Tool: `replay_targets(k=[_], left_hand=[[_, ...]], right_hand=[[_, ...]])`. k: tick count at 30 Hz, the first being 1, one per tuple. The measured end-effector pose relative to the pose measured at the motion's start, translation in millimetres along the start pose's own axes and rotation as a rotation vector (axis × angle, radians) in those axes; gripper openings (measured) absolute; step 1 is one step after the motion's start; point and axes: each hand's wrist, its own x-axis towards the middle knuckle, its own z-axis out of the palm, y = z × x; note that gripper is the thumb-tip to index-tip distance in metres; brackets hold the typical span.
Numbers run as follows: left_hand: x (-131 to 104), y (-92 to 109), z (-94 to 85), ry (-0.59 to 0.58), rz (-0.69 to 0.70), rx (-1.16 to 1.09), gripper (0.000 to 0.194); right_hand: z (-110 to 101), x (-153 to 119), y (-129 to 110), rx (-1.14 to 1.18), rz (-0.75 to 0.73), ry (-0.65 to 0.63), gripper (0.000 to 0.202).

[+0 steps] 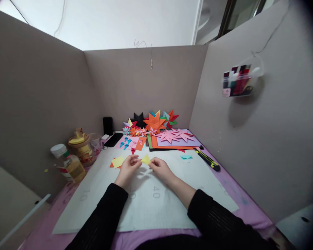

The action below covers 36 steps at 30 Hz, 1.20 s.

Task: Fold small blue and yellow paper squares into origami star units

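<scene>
A small yellow piece of folded paper (146, 159) is held up between my two hands, its peak pointing away from me. My left hand (130, 166) pinches its left corner, and my right hand (160, 168) pinches the right corner. Beneath them lies a white sheet (146, 215) printed with numbers. Square yellow paper (117, 162) rests on orange paper just left of my left hand. To the right of my right hand lies a folded light-blue paper piece (186, 157). A small red folded piece (133, 151) sits beyond my left hand.
Folded paper stars (155, 122) stand along the back wall, with coloured sheets (177, 141) before them. A yellow-black utility knife (208, 160) lies right. A bottle (72, 166), a jar (82, 149) and a phone (114, 140) line the left. A clear holder (238, 81) hangs on the right wall.
</scene>
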Motion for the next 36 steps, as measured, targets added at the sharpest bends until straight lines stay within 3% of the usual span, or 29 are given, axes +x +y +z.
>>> replay_targets(k=[4, 10, 14, 19, 24, 30, 36], left_hand=[[-9.7, 2.5, 14.7, -0.127, -0.036, -0.02, 0.045], [-9.7, 3.2, 15.0, -0.107, -0.032, -0.007, 0.039], [-11.5, 3.9, 16.3, -0.14, -0.03, 0.001, 0.036], [-16.5, 6.5, 16.9, -0.271, -0.019, 0.033, 0.037], [-14.3, 7.7, 11.6, -0.201, -0.064, 0.051, 0.031], [-13.1, 8.8, 12.7, -0.245, -0.134, 0.01, 0.017], [-10.4, 4.5, 15.3, -0.113, -0.161, -0.066, 0.021]], right_hand=[[7.1, -4.6, -3.0, 0.145, 0.074, -0.063, 0.008], [13.1, -10.0, -8.7, 0.236, 0.164, -0.177, 0.011], [11.8, -8.4, -9.1, 0.226, 0.144, -0.114, 0.011], [5.0, -4.2, -10.1, 0.221, 0.119, -0.031, 0.011], [-0.9, -1.2, -10.5, 0.13, 0.063, -0.01, 0.011], [-0.9, -1.4, -8.4, 0.065, -0.074, 0.049, 0.017], [2.9, -3.3, -5.3, 0.096, -0.067, -0.021, 0.013]])
